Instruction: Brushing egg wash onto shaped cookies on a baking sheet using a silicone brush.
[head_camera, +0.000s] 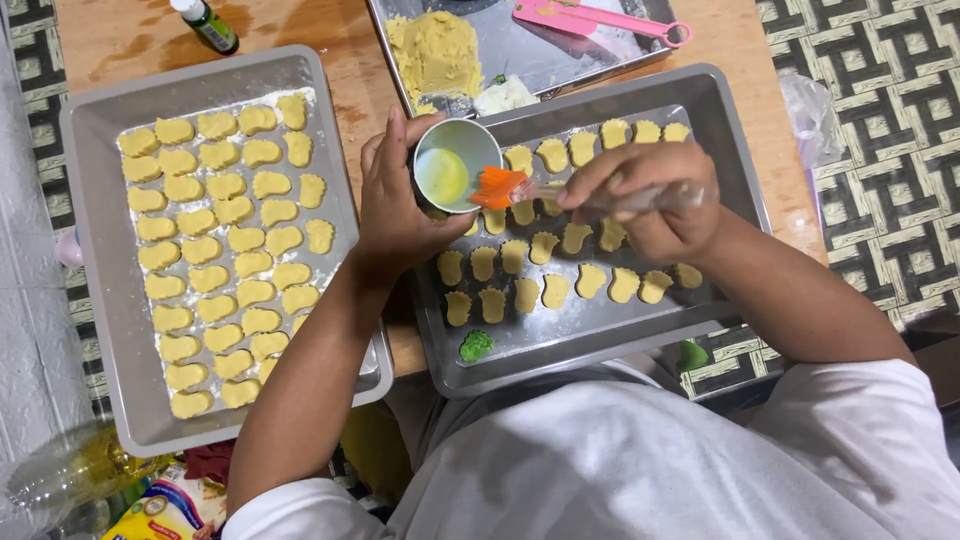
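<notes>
Even, bright overhead light. Soft shadow under left hand (395, 205); mild glare on tray (590, 340) below right hand (655, 200). The brush (497, 187) is slightly motion-blurred.

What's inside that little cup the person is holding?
The small cup in the left hand holds a pale yellow liquid. The orange brush, held by the right hand, sits at its rim. The cup's underside is hidden.

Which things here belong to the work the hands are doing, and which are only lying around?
In use:
- left hand holding small bowl of yellow liquid
- right hand holding orange brush
- right tray of cut dough shapes

Lying about:
- left tray, already filled
- dough lump on the back tray
- pink tool
- green bottle
- green bit
</notes>
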